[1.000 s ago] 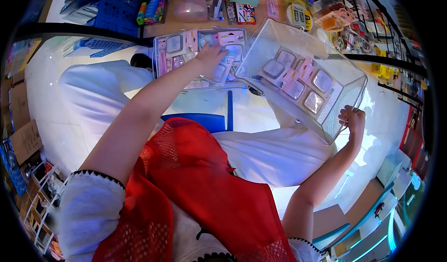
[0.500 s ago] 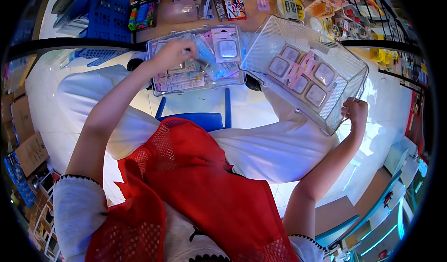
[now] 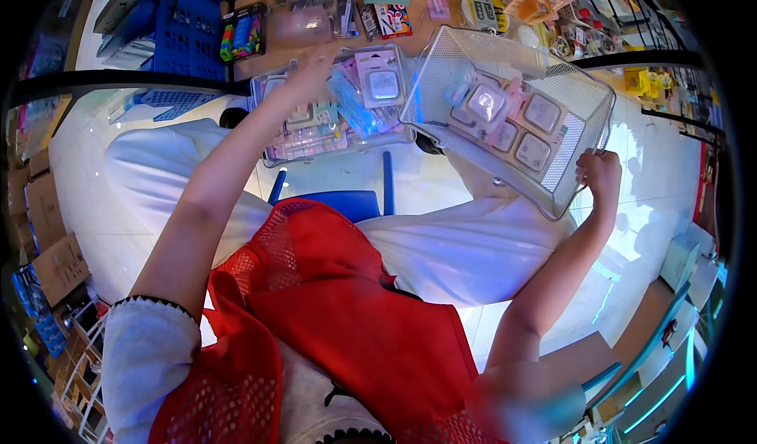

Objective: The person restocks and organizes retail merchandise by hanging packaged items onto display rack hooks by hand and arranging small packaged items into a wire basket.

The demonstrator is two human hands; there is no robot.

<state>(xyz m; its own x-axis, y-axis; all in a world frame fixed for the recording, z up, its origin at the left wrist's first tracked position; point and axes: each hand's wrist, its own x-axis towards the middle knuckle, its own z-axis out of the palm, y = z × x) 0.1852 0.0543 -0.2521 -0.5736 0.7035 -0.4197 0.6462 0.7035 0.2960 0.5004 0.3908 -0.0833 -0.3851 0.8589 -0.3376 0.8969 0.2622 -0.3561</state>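
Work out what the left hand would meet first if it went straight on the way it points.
Probably the slim packet, just right of the pinkish box, though the left hand is blurred and its height is unclear, so it might pass above.

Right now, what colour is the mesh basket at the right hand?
Silver-grey; the basket shows best in the head view.

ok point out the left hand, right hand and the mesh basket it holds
Left hand (image 3: 311, 76): head view, blurred back of the hand.
Right hand (image 3: 602, 172): head view, back of the hand.
Mesh basket (image 3: 582, 140): head view, bare mesh of a side wall.
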